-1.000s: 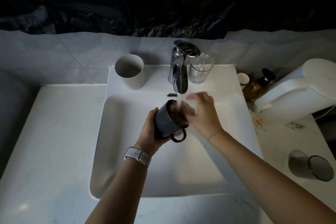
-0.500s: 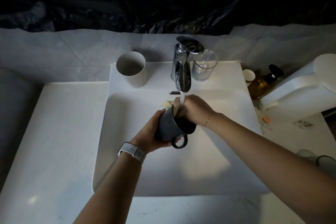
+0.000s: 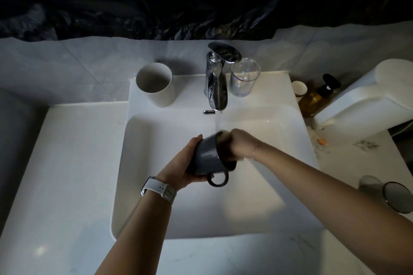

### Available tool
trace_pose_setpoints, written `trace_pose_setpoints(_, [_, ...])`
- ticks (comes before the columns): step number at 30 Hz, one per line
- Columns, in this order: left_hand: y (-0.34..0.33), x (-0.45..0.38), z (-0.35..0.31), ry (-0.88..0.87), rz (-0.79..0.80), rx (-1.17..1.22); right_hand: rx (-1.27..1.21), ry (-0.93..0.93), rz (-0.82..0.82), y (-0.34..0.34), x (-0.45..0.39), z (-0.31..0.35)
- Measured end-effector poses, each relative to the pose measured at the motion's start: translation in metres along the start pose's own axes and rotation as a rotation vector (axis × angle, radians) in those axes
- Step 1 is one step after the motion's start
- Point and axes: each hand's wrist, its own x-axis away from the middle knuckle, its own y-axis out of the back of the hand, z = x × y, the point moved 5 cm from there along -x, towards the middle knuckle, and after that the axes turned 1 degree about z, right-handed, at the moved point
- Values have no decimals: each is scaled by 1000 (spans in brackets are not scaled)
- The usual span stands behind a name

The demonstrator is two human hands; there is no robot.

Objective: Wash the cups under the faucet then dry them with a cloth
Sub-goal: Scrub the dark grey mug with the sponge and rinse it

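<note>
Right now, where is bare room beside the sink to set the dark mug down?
Bare counter lies left of the sink, below the white cup. The right side is crowded: amber bottle, white appliance, a tipped cup.

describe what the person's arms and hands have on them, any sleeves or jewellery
Both forearms are bare, with no sleeves in view. The left hand has a watch on its wrist, with a white band pierced by small holes. The right hand has a thin chain bracelet at its wrist. No rings can be made out on the fingers; the right hand is blurred.
</note>
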Motion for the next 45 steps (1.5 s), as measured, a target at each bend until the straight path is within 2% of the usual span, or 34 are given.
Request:
trace_pose_setpoints(3, [0, 6, 2, 90, 46, 20, 397, 254, -161, 17, 6, 24])
trace_pose_setpoints(5, [-2, 9, 4, 125, 93, 36, 515, 415, -196, 21, 15, 40])
trace_pose_setpoints(7, [-4, 10, 2, 101, 90, 54, 506, 438, -202, 25, 17, 43])
trace_pose_setpoints(10, [-8, 6, -4, 48, 36, 89, 337, 277, -162, 26, 13, 33])
trace_pose_setpoints(14, [-7, -6, -13, -83, -32, 251, -279, -121, 144, -7, 16, 9])
trace_pose_setpoints(17, [-7, -10, -14, -153, -71, 245, -766, -237, 305, -32, 27, -1])
trace_pose_setpoints(19, [-7, -9, -12, -177, -89, 206, -802, -253, 315, -35, 27, -6])
trace_pose_setpoints(22, [-7, -5, -11, -150, -84, 113, -547, -227, 192, -24, 20, -10])
trace_pose_setpoints(24, [-5, -3, -12, -74, -50, 52, -310, -121, 65, -10, 13, -7])
trace_pose_setpoints(27, [-2, 3, -20, 14, 12, 10, 226, 171, -174, 11, 10, 9])
trace_pose_setpoints(29, [-4, 5, -24, 45, 85, -60, 573, 379, -277, 19, 12, 27])
trace_pose_setpoints(32, [-10, 7, -22, 96, 123, -62, 686, 491, -284, 30, 15, 43])
trace_pose_setpoints(34, [-13, 4, -20, 109, 92, -11, 614, 454, -308, 35, 16, 40])
trace_pose_setpoints(36, [-14, -1, -21, 80, 47, 53, 451, 315, -272, 30, 14, 29])
trace_pose_setpoints(40, [-10, -12, -20, 6, -37, 133, -247, -144, 84, -8, 18, -2])
trace_pose_setpoints(43, [-5, -13, -16, -40, -83, 186, -691, -164, 244, -24, 33, -4])
trace_pose_setpoints(45, [1, -12, -17, -134, -157, 182, -896, -147, 215, -26, 36, -9])
